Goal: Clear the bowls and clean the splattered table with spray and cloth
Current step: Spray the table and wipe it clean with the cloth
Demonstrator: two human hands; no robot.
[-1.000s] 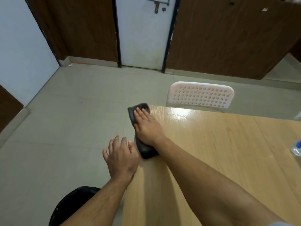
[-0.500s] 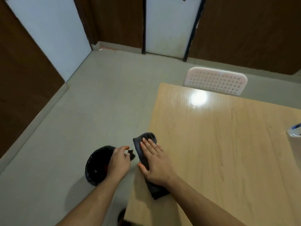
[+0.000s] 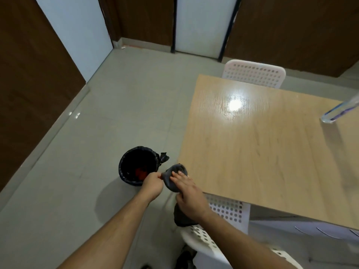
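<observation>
A dark grey cloth hangs off the near left corner of the light wooden table. My right hand grips the cloth, fingers laid over its top, and its lower end dangles below the wrist. My left hand pinches the cloth's left edge, just off the table and above a small black bin. The bin is lined with a black bag and holds something red. A clear spray bottle shows at the table's right edge, partly cut off. No bowls are in view.
A white perforated chair stands at the table's far side. Another white perforated chair sits below my right arm at the near side. Grey tiled floor spreads to the left, with brown wall panels and a white door behind.
The cloth has been drawn along the table's left edge to the near corner and off it. My left hand now pinches the cloth's edge over the bin. The view has swung left and down.
</observation>
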